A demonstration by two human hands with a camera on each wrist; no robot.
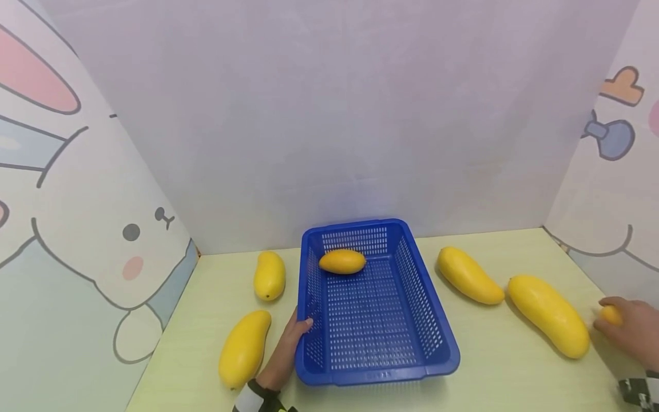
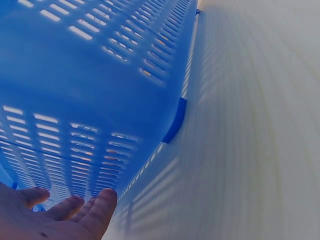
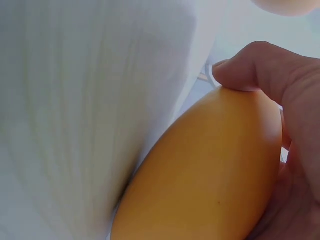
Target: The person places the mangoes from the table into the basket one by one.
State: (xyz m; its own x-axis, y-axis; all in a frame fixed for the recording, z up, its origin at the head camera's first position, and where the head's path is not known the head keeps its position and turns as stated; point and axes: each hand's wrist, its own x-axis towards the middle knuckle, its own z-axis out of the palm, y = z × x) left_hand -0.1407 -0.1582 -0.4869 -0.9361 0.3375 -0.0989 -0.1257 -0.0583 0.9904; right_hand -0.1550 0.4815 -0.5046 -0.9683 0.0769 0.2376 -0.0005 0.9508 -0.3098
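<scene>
My left hand point(image 1: 297, 331) holds the left rim of a blue plastic basket point(image 1: 378, 375), thumb over the edge. In the left wrist view its fingers point(image 2: 102, 212) lie along the outside of the perforated wall. Inside the basket, near its back left corner, is a small orange-yellow mango point(image 1: 342, 261). At the far right, my right hand point(image 1: 630, 329) grips another small orange-yellow mango point(image 1: 611, 315), mostly covered by the hand in the head view. The right wrist view shows this mango point(image 3: 200, 170) large, close to the table surface, with the thumb pressed on its upper end.
Two yellow mangoes lie left of the basket, one farther back point(image 1: 269, 276) and one nearer point(image 1: 244, 350). On the right lie a long yellow mango point(image 1: 469, 276) and a bigger one point(image 1: 548, 316) close to my right hand. Walls enclose the pale table point(image 1: 489, 366) behind and at both sides.
</scene>
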